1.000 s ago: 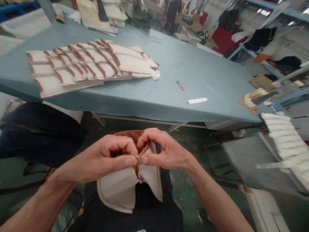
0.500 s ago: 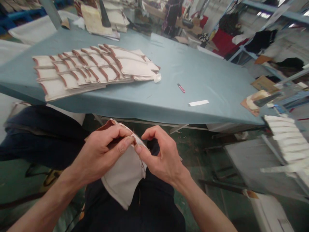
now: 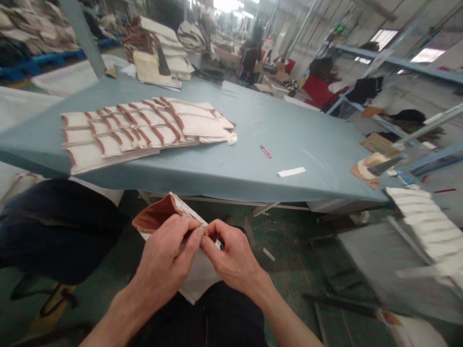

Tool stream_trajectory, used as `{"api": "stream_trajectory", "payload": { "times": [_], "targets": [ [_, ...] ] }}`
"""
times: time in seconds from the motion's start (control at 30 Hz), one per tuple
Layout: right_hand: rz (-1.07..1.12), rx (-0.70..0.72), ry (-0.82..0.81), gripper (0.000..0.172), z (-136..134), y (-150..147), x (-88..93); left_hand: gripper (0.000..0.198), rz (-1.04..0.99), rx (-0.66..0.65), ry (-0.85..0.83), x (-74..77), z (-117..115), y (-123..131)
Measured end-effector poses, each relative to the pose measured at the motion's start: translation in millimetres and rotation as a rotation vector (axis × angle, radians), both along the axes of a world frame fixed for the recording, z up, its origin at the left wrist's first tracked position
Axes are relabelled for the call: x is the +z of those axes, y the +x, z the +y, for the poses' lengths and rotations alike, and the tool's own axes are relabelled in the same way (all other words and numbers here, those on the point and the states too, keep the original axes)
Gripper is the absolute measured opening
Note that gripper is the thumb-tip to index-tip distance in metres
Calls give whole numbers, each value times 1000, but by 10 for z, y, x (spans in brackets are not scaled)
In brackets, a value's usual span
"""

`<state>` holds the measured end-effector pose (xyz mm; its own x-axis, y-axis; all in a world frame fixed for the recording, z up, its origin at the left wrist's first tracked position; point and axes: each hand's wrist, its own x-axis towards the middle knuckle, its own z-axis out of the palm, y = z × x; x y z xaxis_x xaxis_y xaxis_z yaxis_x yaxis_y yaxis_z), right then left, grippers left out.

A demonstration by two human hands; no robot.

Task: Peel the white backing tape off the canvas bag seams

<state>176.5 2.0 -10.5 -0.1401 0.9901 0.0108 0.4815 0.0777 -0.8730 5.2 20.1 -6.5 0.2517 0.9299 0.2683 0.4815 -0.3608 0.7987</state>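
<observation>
A sewn piece of off-white leather or fabric (image 3: 198, 279) with a brown inner side hangs between my hands, above my lap. My left hand (image 3: 168, 255) pinches its seam edge between thumb and fingers. Right beside it, my right hand (image 3: 231, 250) is closed on the same edge, thumb and forefinger together. The fingertips of both hands nearly meet and cover the exact spot they hold. To the left, the piece gapes and shows its brown inside.
On the blue-covered table (image 3: 311, 130) lie overlapping rows of similar white pieces with brown edges (image 3: 144, 125), small pink-handled snips (image 3: 265, 151) and a white strip (image 3: 291, 172). A dark cloth-covered thing (image 3: 54, 226) stands at left. More white pieces (image 3: 415, 212) are at right.
My right hand's fingers have closed in on the seam beside my left. The piece has turned so more brown inside shows. My view has tilted up.
</observation>
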Motion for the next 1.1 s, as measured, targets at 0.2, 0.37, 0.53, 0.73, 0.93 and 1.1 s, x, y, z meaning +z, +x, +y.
{"api": "stream_trajectory", "payload": {
  "times": [0.2, 0.37, 0.53, 0.73, 0.93, 1.1],
  "targets": [
    [335, -82, 94, 31, -197, -219, -325, 36, -473, 61, -473, -175, -219, 161],
    [183, -270, 363, 27, -299, -340, -444, 46, -909, 142, -911, -321, -313, 193],
    [460, -136, 58, 27, -345, -149, -247, 52, -773, 19, -929, -224, -271, 141],
    [429, -116, -22, 23, -345, 91, -76, 32, -310, -150, -402, -86, -96, 47],
    [101, -150, 237, 13, -312, 89, -75, 13, -203, -259, -278, 107, 11, 43],
    [-100, -192, 364, 14, -372, 16, -125, 18, -145, -264, -317, 49, -11, -36]
  ]
}}
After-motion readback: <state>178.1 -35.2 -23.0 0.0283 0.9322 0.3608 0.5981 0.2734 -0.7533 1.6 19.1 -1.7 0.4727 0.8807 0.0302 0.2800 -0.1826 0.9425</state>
